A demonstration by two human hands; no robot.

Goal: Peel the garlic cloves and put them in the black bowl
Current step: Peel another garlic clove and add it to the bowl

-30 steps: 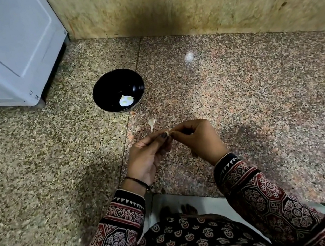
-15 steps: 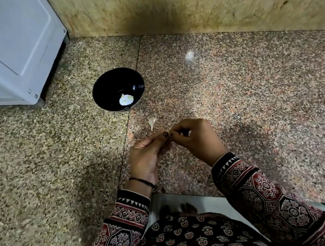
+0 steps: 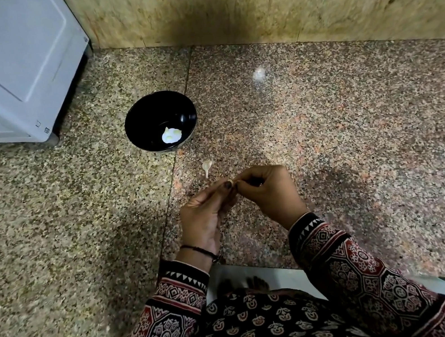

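Two hands meet over the speckled granite table (image 3: 331,149). The left hand (image 3: 201,222) and right hand (image 3: 270,192) both have their fingers (image 3: 228,185) curled in, pinching one small garlic clove (image 3: 232,180) between the tips; only a sliver of it shows. Just beyond the fingers lies one pale garlic piece (image 3: 206,167) with a thin tail, apart from them. Farther beyond, to the left of the fingers, stands one black bowl (image 3: 146,113) holding a small pale cluster of peeled garlic (image 3: 171,135); how many cloves it holds cannot be told. One white appliance (image 3: 3,64) stands far left of the fingers.
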